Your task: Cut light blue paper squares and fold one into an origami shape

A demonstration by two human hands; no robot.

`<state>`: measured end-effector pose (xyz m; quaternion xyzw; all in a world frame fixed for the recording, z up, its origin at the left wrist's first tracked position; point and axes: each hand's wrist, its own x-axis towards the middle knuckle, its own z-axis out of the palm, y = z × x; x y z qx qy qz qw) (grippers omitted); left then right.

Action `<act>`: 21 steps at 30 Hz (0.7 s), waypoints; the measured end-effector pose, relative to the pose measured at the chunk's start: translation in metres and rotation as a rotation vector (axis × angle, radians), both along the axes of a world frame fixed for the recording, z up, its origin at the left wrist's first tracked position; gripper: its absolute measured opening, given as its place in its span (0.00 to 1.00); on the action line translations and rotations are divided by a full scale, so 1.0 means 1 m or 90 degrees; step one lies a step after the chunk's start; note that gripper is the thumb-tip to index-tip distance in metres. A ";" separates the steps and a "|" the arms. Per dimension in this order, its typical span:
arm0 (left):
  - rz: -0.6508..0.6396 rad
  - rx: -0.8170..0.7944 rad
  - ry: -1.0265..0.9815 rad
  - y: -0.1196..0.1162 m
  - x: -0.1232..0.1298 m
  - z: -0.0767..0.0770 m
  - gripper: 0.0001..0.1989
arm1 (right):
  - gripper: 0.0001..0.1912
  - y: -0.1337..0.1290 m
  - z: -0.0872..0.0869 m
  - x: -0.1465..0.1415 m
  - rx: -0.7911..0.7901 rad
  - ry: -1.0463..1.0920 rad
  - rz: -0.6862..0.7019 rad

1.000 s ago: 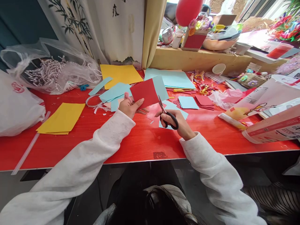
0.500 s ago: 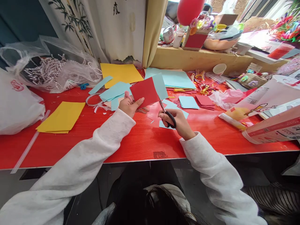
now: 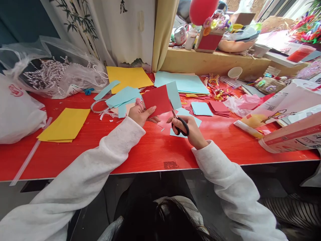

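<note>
My left hand (image 3: 140,113) is closed on a red sheet of paper (image 3: 157,99), thumb on top, with a light blue sheet (image 3: 173,95) behind it whose end sticks out past the red edge on the right. In my right hand (image 3: 192,130) are black-handled scissors (image 3: 184,126), my fingers through the loops. Their blades reach up to the lower part of the blue paper, close to the red sheet's right edge. Blue paper pieces (image 3: 195,121) lie on the table behind my right hand, and more blue strips (image 3: 124,98) lie beyond my left hand.
Yellow sheets (image 3: 64,125) lie on the red table (image 3: 150,154) at left, near plastic bags (image 3: 20,107). Small blue cards (image 3: 201,109) and red cards (image 3: 219,108) are stacked right of centre. Printed plastic packaging (image 3: 293,132) stands at right, and a cluttered sill (image 3: 200,62) runs behind.
The red and blue sheets have shifted slightly right. The scissor handles have spread wider apart, and the slit along the red edge shows more of the blades' path in the blue paper.
</note>
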<state>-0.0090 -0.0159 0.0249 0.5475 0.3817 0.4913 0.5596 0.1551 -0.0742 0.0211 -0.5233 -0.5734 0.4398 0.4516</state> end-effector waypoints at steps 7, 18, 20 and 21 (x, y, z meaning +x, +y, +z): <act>-0.013 -0.003 0.008 0.001 0.000 -0.002 0.11 | 0.22 0.000 0.000 -0.001 0.001 0.003 0.006; -0.018 -0.012 0.019 -0.001 0.001 -0.003 0.13 | 0.22 0.001 0.002 -0.004 -0.006 0.000 -0.009; -0.018 -0.012 0.013 -0.001 0.001 -0.004 0.13 | 0.24 0.001 0.002 -0.003 -0.008 0.003 -0.006; -0.017 -0.012 0.011 -0.001 0.002 -0.004 0.12 | 0.24 0.001 0.002 -0.003 -0.008 0.002 -0.005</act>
